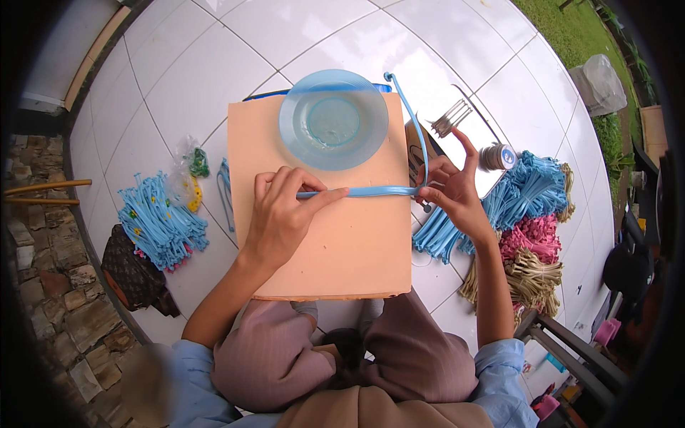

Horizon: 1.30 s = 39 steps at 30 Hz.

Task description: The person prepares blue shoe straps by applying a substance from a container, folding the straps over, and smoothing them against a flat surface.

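A light blue flat strap [382, 191] stretches across the peach-coloured board [321, 250] in front of me. My left hand [280, 210] rests over the board, with thumb and fingers pinched on the strap's left part. Off the board's right edge, my right hand [457, 191] grips the strap's right end between thumb and fingers, its index finger raised. From that end a thinner blue length [414, 114] runs upward to a small knob. A small dark round piece [427, 207] shows just under the right fingers. Behind the strap sits a translucent blue dish [296, 121].
Bundles of blue straps [528, 182], pink straps [531, 239] and beige straps [531, 274] lie at right. Another blue bundle [160, 217] and a dark patterned bag [135, 271] lie at left. A metal pronged piece [451, 118] and a spool [492, 158] are beyond my right hand.
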Tool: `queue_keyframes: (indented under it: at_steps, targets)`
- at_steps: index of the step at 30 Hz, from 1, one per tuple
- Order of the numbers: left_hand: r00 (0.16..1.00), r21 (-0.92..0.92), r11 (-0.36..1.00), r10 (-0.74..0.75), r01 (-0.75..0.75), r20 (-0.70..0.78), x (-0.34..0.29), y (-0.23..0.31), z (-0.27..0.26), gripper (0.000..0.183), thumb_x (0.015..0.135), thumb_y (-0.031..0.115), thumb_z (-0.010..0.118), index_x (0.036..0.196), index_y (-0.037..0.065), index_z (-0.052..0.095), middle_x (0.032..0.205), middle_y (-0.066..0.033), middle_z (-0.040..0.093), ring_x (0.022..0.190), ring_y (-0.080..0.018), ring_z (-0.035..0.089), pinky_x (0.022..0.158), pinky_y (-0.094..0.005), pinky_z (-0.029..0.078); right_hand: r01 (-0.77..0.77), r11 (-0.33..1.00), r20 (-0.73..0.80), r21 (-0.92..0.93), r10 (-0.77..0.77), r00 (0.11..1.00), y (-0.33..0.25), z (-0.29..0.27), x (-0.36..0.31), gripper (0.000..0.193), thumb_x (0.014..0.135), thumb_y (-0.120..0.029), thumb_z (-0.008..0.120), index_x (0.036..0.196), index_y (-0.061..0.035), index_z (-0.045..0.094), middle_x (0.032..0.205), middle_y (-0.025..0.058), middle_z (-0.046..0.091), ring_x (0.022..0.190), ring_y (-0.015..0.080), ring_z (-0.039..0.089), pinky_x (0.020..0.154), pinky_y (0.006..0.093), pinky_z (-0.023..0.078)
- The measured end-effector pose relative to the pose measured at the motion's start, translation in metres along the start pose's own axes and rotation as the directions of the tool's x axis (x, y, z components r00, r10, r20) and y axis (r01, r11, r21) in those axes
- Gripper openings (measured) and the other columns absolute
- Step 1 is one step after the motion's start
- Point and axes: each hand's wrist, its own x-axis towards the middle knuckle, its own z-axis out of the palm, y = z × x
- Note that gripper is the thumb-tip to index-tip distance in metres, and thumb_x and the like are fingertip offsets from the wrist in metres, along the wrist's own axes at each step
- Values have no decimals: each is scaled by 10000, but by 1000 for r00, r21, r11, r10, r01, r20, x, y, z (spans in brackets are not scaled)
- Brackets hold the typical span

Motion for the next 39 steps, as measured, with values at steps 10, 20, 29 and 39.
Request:
queue_keyframes:
  at_steps: [10,20,29,39]
  targets:
    - [996,9,1000,23,-24,82,-2,-1,-6,321,753,103,570,1044,182,680,859,3,526,860,-159,513,771,-336,349,-29,1000,45,-7,29,999,-4,1,5,894,821,8,638,1411,-175,-8,923,86,508,782,165,571,666,308,525]
    - [981,54,997,43,-54,188,1,-3,-6,398,787,69,547,1135,241,630,866,-28,469,867,-189,480,749,-349,349,-51,998,62,-43,53,997,-3,0,9,908,815,-7,655,1411,-169,-10,925,87,483,772,160,585,662,311,538]
    - [962,159,978,94,-138,256,7,5,-7,544,788,-3,551,1218,328,583,817,-37,419,832,-200,446,748,-360,345,-120,992,27,-33,121,992,-10,3,10,911,807,8,656,1408,-165,-7,927,106,478,747,171,613,629,310,557]
    - [963,121,989,51,-86,265,4,6,-2,541,756,-21,575,1188,304,607,885,-62,426,877,-229,444,770,-344,369,-158,987,43,-21,158,986,-16,5,12,897,804,31,648,1409,-166,16,919,114,482,715,175,620,621,308,559]
